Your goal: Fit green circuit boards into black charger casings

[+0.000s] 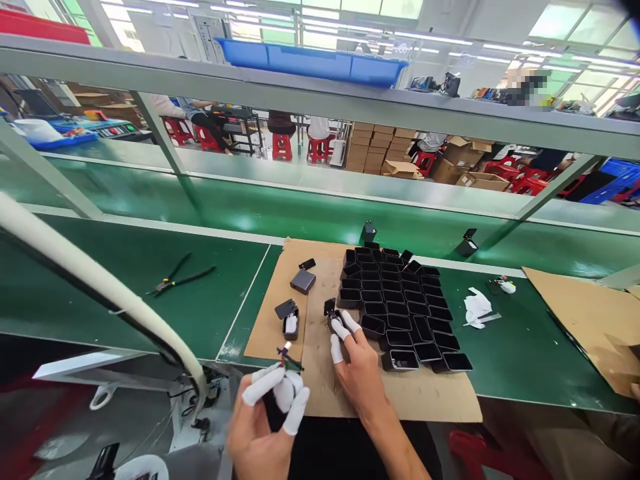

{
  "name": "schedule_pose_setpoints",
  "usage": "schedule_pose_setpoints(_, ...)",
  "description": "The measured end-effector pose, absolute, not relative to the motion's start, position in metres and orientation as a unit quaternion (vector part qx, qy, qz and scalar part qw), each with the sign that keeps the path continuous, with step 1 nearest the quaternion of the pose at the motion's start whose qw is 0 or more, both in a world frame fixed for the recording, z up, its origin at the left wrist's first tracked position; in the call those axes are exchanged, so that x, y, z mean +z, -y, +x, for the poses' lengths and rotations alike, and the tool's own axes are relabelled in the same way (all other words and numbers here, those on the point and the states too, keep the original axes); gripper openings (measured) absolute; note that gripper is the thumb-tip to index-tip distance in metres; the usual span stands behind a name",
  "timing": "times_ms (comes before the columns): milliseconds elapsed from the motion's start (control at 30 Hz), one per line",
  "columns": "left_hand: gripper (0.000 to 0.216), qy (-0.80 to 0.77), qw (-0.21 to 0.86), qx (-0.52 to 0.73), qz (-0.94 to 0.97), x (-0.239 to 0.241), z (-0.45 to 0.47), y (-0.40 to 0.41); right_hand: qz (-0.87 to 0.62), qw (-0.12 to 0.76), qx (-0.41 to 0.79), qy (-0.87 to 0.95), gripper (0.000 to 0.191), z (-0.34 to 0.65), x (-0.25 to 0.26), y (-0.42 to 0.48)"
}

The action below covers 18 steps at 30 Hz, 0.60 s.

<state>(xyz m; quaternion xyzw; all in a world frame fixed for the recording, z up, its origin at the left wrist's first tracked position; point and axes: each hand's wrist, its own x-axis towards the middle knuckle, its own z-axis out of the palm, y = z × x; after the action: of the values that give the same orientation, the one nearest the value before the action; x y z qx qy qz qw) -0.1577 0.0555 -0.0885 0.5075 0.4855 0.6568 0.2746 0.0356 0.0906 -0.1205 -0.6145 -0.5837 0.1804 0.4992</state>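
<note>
My left hand (263, 427), with white finger cots on, is closed round a small white wrapped part (287, 393) with coloured wires sticking up from it, held over the bench's front edge. My right hand (359, 363), also in finger cots, has its fingers closed on a small black case (330, 309) with a raised flap, at the left of the black boxes. Just left of it, another black case (291, 327) stands with its lid tilted back and something white inside. Behind that sit a closed dark grey box (303, 281) and a small black piece (307, 264).
Several open black boxes (393, 297) crowd the cardboard sheet (325, 393). Black-handled pliers (177, 277) lie to the left on the green bench. A white scrap (477, 308) and another cardboard sheet (580, 320) are at right. A thick pale hose (100, 267) crosses the left side.
</note>
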Motion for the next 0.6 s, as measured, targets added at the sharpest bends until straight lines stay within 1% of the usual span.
schedule_pose_setpoints(100,0.027,-0.487,0.269,0.622,0.55,-0.093,-0.145,-0.063,-0.611,0.524,0.189,0.562,0.033,0.036,-0.123,-0.093)
schedule_pose_setpoints(300,0.028,-0.472,0.246,0.588,0.609,-0.101,-0.141,-0.064,-0.589,0.6,0.269,0.47,0.018,0.038,-0.113,-0.103)
schedule_pose_setpoints(467,0.028,-0.467,0.236,0.589,0.616,-0.107,-0.136,-0.064,-0.54,0.7,0.359,0.3,0.037,0.033,-0.081,-0.094)
schedule_pose_setpoints(600,0.025,-0.463,0.266,0.577,0.618,-0.101,-0.128,-0.064,-0.489,0.74,0.422,0.187,0.041,0.032,-0.046,-0.071)
